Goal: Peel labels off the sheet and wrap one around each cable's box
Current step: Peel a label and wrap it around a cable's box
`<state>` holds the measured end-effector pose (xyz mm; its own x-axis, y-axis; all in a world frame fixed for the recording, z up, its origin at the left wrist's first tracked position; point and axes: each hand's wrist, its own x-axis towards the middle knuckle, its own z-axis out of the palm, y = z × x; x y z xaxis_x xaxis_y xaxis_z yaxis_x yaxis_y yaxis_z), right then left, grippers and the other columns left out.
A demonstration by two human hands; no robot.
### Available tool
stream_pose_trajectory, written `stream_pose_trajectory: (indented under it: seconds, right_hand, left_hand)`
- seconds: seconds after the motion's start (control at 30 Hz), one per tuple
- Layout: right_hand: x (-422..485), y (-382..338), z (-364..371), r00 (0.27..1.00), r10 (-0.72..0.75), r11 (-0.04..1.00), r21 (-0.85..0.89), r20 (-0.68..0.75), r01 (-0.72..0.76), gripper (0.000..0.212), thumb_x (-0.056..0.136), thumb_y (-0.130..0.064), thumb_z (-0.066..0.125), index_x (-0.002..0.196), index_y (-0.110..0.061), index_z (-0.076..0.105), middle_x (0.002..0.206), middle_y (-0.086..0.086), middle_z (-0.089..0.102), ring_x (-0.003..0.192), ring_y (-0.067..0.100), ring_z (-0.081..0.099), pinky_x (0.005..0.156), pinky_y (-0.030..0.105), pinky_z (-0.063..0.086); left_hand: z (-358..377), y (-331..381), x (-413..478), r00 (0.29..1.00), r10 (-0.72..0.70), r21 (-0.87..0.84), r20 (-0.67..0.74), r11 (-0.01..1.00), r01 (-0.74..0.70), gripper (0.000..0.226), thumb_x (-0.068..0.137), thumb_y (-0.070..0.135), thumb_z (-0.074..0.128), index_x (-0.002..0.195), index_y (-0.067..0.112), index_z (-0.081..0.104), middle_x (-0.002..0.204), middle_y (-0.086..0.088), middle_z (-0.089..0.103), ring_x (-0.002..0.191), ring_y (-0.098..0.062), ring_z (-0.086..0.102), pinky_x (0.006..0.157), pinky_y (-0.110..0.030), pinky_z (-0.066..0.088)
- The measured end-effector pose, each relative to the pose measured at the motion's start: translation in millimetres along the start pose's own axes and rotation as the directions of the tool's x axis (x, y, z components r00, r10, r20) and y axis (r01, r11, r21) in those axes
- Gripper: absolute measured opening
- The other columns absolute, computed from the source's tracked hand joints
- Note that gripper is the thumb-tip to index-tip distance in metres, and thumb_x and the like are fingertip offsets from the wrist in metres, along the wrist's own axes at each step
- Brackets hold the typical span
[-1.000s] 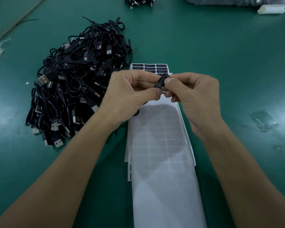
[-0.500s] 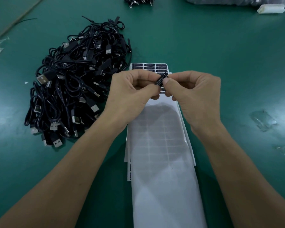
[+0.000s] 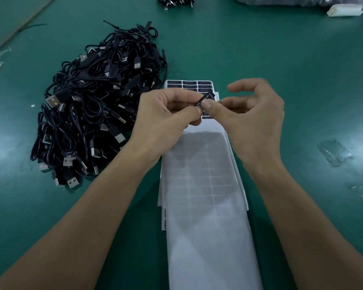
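"What are you holding right now?"

"My left hand (image 3: 166, 120) is pinching the box (image 3: 200, 101) between thumb and fingertips, up over the far end of the label sheet (image 3: 189, 84). The label (image 3: 208, 96) is already lying round it, white print facing up."

"And the other hand?"

"My right hand (image 3: 254, 120) is letting go. Half a second ago it was pinching the box from its own side. Now the forefinger and the rest are lifting away and hanging loose, holding nothing. Only the thumb (image 3: 206, 106) is pressing on the label (smoothing the seam down, I'd judge)."

"So this one is nearly finished?"

"I'm thinking so. The wrap looks closed, though the underside is hidden, so I can't tell whether the end is lying flat. The box's own cable is hiding behind my left hand too."

"What's coming next?"

"Probably I'm setting this one aside and taking another from the pile of cables (image 3: 96, 114) sitting to my left on the green table (image 3: 281, 49). Only a few rows of dark labels are remaining at the sheet's far end; the nearer part is bare backing."
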<state>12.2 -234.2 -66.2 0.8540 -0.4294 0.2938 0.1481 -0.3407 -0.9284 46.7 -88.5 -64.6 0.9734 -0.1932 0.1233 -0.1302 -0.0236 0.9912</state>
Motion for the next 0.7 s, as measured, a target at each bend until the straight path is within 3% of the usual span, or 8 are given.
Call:
stream_pose_trajectory:
  seconds: [0.13, 0.27, 0.4, 0.53, 0.6, 0.7]
  right_hand:
    - [1.4, 1.8, 3.4, 0.993, -0.013, 0.995, 0.097, 0.116, 0.002, 0.018, 0.08, -0.02, 0.083, 0.089, -0.031, 0.072, 0.077, -0.011, 0.076, 0.074, 0.008, 0.073, 0.073, 0.025, 0.057]
    - [4.2, 2.8, 1.7, 0.985, 0.009, 0.988, 0.152, 0.173, -0.035, 0.011, 0.084, -0.016, 0.079, 0.086, -0.025, 0.073, 0.075, -0.01, 0.075, 0.067, 0.005, 0.069, 0.064, 0.016, 0.051]
    - [5.3, 4.2, 1.4, 0.976, -0.001, 0.987, 0.16, 0.218, -0.034, 0.011, 0.091, -0.014, 0.071, 0.082, -0.02, 0.071, 0.069, -0.01, 0.072, 0.061, 0.003, 0.063, 0.057, 0.012, 0.046]
    - [2.9, 3.0, 2.1, 0.975, -0.054, 0.985, 0.172, 0.215, 0.017, 0.023, 0.098, -0.014, 0.061, 0.077, -0.015, 0.069, 0.062, -0.011, 0.069, 0.057, 0.0, 0.059, 0.056, 0.011, 0.044]
    - [3.0, 2.1, 2.4, 0.982, -0.083, 0.979, 0.197, 0.171, 0.049, 0.024, 0.101, -0.017, 0.056, 0.082, -0.012, 0.071, 0.065, -0.007, 0.069, 0.059, 0.005, 0.059, 0.057, 0.015, 0.044]
    - [1.3, 0.2, 4.7, 0.973, -0.059, 0.959, 0.283, 0.225, -0.008, 0.022, 0.097, -0.02, 0.058, 0.115, -0.012, 0.068, 0.083, -0.002, 0.072, 0.072, 0.01, 0.064, 0.064, 0.02, 0.048]
  left_hand:
    - [-2.5, -0.1, 0.7, 1.0, 0.002, -0.003, 0.018, 1.0, -0.002, 0.019, 0.086, -0.005, 0.071, 0.087, 0.014, 0.075, 0.07, -0.001, 0.074, 0.066, -0.011, 0.07, 0.062, -0.019, 0.052]
    - [-3.3, 0.3, 0.8, 0.999, 0.01, 0.011, 0.042, 1.0, -0.011, 0.022, 0.085, -0.007, 0.07, 0.087, 0.014, 0.075, 0.068, -0.002, 0.074, 0.065, -0.011, 0.069, 0.062, -0.018, 0.051]
    - [-3.5, -1.2, 1.1, 0.998, 0.047, 0.031, 0.042, 0.998, -0.048, 0.021, 0.083, -0.007, 0.073, 0.085, 0.014, 0.074, 0.067, 0.003, 0.074, 0.064, -0.008, 0.069, 0.063, -0.016, 0.051]
    - [-0.8, -2.1, -1.4, 0.992, 0.108, 0.122, 0.062, 0.986, -0.115, 0.01, 0.086, 0.012, 0.079, 0.084, 0.02, 0.074, 0.067, 0.005, 0.074, 0.057, -0.006, 0.063, 0.053, -0.015, 0.046]
    - [-1.4, -2.1, -1.6, 0.978, 0.191, 0.234, 0.077, 0.951, -0.204, 0.012, 0.09, 0.016, 0.075, 0.087, 0.027, 0.075, 0.07, 0.01, 0.073, 0.06, -0.007, 0.062, 0.056, -0.022, 0.048]
    - [-2.8, 6.9, -1.0, 0.915, 0.404, 0.322, -0.006, 0.867, -0.381, 0.015, 0.092, 0.012, 0.071, 0.096, 0.027, 0.072, 0.078, 0.015, 0.07, 0.067, 0.005, 0.06, 0.065, -0.013, 0.044]
